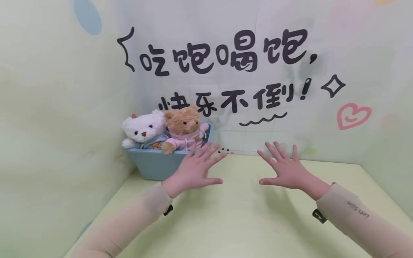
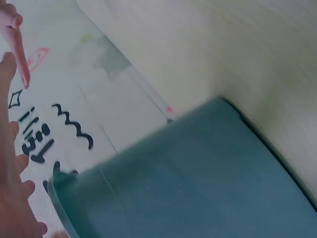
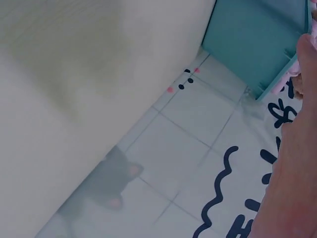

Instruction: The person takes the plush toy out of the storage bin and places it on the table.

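Note:
Both hands hover above the table with fingers spread and straight, palms down, holding nothing. In the head view my left hand (image 1: 193, 170) is just in front of the right part of a blue bin (image 1: 158, 165). My right hand (image 1: 288, 172) is apart from it, over the table's right half. Two plush bears sit side by side in the bin: a white bear (image 1: 143, 125) in a blue top and a brown bear (image 1: 184, 123) in a pink hoodie. The bin's side (image 2: 188, 173) fills the lower part of the left wrist view.
A pale yellow-green table (image 1: 245, 215) reaches back to a printed wall sheet (image 1: 226, 21) with dark lettering and a pink heart (image 1: 354, 116). The bin stands in the table's back left corner, near the left wall (image 1: 58, 107). Each sleeve carries a small black clip-like piece.

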Demonstrator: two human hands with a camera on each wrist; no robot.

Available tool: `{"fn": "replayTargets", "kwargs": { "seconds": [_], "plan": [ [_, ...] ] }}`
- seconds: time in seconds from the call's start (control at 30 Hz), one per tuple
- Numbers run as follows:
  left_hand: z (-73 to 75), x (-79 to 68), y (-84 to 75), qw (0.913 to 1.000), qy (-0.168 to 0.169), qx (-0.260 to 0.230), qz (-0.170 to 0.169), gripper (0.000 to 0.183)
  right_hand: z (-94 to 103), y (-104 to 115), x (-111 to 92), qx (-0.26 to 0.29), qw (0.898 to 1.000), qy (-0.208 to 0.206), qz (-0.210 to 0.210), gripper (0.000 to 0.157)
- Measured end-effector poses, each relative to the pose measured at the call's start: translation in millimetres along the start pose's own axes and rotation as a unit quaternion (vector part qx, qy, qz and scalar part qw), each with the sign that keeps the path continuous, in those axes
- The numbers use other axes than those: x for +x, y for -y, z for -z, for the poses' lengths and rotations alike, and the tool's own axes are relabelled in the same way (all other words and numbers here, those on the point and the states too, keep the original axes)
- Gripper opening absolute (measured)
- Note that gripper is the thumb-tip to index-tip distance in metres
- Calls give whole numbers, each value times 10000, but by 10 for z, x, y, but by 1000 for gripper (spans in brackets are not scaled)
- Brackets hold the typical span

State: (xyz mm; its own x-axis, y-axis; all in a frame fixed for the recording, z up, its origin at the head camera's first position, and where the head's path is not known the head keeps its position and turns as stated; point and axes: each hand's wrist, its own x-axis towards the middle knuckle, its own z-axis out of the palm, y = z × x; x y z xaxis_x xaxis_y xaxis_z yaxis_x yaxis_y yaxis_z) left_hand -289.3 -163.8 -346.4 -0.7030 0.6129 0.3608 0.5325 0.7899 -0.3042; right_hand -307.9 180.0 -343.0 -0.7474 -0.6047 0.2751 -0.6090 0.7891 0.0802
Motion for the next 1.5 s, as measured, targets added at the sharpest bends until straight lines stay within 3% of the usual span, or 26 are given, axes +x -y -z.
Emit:
{"fn": "replayTargets", "kwargs": {
  "seconds": [0.27, 0.47, 0.57, 0.8, 1.0, 1.3, 1.5],
  "plan": [
    [31, -223, 324, 9955, -734, -353, 490, 86, 336, 162, 251, -482, 9984, -111, 268, 101],
    [-97, -292, 358, 9848, -1488, -573, 685, 72, 438, 415, 498, -432, 9977, -136, 506, 101],
    [-165, -249, 312, 9782, -1789, -662, 818, 62, 426, 495, 581, -388, 9969, -204, 647, 101],
    [-304, -72, 251, 9730, -1928, -372, 1215, 42, 435, 579, 694, -433, 9959, -322, 730, 101],
    [-388, -31, 244, 9663, -2168, -145, 1381, 31, 442, 563, 769, -485, 9946, -460, 790, 100],
    [-409, -33, 203, 9614, -2377, -373, 1335, 30, 554, 567, 894, -555, 9944, -421, 795, 101],
    [-269, -137, 248, 9645, -2422, -142, 1043, 31, 665, 574, 992, -535, 9953, -372, 710, 101]
  ]
}}
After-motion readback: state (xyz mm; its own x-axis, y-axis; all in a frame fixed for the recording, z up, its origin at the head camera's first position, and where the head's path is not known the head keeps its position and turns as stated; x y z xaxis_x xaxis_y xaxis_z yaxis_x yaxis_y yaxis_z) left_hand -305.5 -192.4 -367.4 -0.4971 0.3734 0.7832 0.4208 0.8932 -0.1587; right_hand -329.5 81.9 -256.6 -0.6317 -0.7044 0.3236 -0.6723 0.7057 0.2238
